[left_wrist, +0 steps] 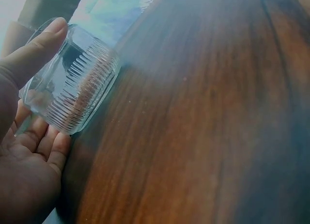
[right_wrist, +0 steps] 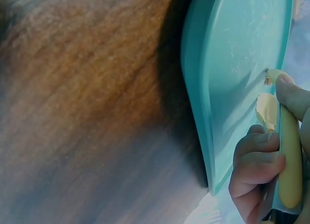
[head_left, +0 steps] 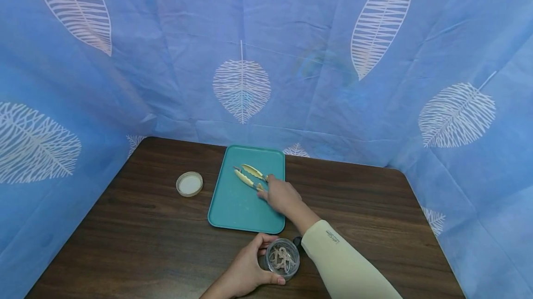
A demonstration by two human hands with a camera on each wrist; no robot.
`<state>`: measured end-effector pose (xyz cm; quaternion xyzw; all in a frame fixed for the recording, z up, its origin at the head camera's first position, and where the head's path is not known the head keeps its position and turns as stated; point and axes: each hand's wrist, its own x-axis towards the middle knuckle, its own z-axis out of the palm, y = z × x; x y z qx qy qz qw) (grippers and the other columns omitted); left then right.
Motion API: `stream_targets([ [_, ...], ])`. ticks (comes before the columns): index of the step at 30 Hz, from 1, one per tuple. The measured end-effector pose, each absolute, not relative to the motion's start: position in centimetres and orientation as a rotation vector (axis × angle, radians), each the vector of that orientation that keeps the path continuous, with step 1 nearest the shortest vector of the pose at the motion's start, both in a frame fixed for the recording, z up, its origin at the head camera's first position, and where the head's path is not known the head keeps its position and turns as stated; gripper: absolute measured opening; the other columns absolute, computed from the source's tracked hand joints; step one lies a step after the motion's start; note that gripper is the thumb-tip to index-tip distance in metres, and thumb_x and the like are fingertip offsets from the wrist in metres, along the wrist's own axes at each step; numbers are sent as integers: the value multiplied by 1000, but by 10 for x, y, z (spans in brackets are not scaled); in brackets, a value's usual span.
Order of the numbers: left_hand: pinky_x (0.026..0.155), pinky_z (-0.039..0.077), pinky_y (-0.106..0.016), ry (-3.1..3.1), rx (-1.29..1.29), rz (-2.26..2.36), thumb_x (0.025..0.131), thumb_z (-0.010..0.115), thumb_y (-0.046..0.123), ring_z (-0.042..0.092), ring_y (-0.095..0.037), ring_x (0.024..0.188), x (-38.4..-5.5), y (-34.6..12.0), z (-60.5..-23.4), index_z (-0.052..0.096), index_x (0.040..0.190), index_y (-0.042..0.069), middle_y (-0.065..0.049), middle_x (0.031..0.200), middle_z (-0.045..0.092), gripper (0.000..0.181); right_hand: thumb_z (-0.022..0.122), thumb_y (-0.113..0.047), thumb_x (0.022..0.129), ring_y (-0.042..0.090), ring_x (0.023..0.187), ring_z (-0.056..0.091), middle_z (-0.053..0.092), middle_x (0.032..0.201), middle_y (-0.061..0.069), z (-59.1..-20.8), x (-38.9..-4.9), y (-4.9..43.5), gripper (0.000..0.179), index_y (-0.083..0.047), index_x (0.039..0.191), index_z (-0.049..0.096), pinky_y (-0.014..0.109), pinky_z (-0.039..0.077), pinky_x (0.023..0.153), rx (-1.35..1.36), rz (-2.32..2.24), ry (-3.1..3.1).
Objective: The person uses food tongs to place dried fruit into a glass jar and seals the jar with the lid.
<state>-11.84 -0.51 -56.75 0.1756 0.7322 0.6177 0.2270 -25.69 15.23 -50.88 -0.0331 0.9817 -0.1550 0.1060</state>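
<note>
My left hand (head_left: 249, 265) holds a clear jar (head_left: 296, 269) by its side near the table's front, thumb on one side and fingers on the other. In the left wrist view the jar (left_wrist: 99, 64) shows vertical ribs. Several pale brown, curled pieces (head_left: 281, 258) lie inside it. My right hand (head_left: 284, 196) grips a pair of tongs with pale yellow tips (head_left: 244, 178) over the teal tray (head_left: 225, 213). Its thumb and fingers wrap the yellow handle (right_wrist: 290, 161) in the right wrist view. The two tips stand apart, with nothing between them.
A round lid (head_left: 189, 183) with a pale inside lies on the dark wooden table (head_left: 137, 225), left of the tray. Beside the jar, by the right sleeve (head_left: 341, 262), is a small black object (head_left: 297, 241). Blue cloth (head_left: 183, 58) with white leaves hangs around the table.
</note>
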Motion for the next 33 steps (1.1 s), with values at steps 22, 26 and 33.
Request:
stream_targets([
  [22,108,53,-25,2014,483,1696,79,100,26,63,-22,133,-120,-1,-568,57,146,24,-1,146,63,80,66,-49,107,31,93,74,71,145,12,-507,-251,167,65,-24,164,49,40,51,59,-63,-414,2931],
  [26,108,53,-26,2016,487,1691,80,100,27,62,-23,134,-120,-3,-569,56,147,23,-1,146,63,80,66,-50,107,29,86,73,73,140,13,-509,-249,171,66,-23,164,48,40,51,58,-58,-408,2933],
  [33,109,53,-27,2033,491,1681,80,100,29,61,-25,136,-120,-5,-570,56,147,25,-1,149,62,80,68,-50,106,24,78,70,77,125,12,-511,-242,176,65,-19,160,52,40,51,59,-82,-421,2927],
])
